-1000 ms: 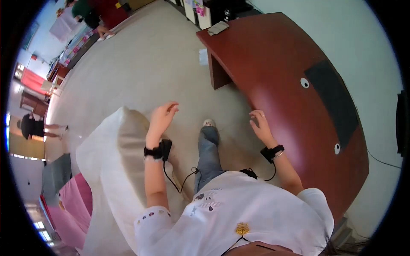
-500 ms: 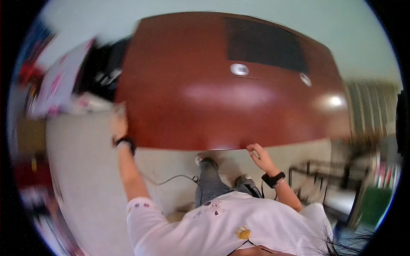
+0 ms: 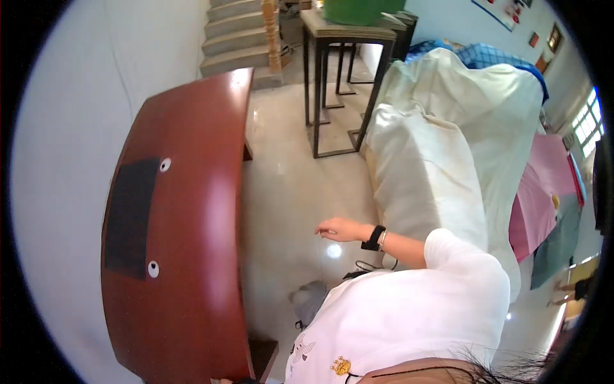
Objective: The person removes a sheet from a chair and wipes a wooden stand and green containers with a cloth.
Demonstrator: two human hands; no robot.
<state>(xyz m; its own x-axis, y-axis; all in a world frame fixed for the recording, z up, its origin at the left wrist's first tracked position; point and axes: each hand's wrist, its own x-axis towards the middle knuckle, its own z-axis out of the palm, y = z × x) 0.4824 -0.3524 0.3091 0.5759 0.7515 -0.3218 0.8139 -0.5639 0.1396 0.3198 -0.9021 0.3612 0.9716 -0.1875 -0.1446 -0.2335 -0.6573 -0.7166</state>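
My right hand (image 3: 339,229) is held out over the floor, to the right of a glossy reddish-brown desk (image 3: 185,211). Its fingers are loosely bent and apart, with nothing in them and no contact with the desk. A black watch (image 3: 373,238) and a thin bracelet circle that wrist. Set into the desktop are a dark rectangular panel (image 3: 131,217) and two round white-rimmed cable holes (image 3: 165,165). Only a sliver of my left hand (image 3: 220,381) shows at the bottom edge, by the desk's near corner; its fingers cannot be made out.
Beyond the desk, concrete stairs (image 3: 233,35) rise. A black-framed table (image 3: 348,33) carries a green container (image 3: 358,11). To the right stands large furniture under a cream cover (image 3: 435,173), with pink cloth (image 3: 537,198) beyond. A cable (image 3: 368,265) lies on the tiled floor.
My view has swung right, so the desk now lies at the left. My right hand has come off the desk's front edge. My left hand has dropped almost out of sight.
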